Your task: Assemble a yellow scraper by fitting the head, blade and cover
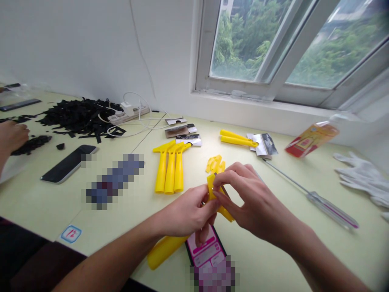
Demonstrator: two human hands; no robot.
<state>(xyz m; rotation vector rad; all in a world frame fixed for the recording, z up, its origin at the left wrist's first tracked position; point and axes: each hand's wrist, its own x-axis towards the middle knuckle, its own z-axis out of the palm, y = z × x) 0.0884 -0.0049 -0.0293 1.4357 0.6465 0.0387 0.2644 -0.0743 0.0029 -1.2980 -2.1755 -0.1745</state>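
Note:
My left hand is closed around a yellow T-shaped scraper handle, whose tube sticks out below the wrist toward the lower left. Its wide head points up between both hands. My right hand pinches with thumb and forefinger at that head, where a thin dark edge shows; the fingertips hide most of what they hold. Just beyond my fingers lie several small flat yellow pieces. Three more yellow scraper handles rest side by side to the left. Under my left hand is a lit phone.
A screwdriver, white gloves and a tilted drink bottle are on the right. Toward the back lie two yellow handles by small packets. A power strip, black strips, a dark phone and another person's hand are left.

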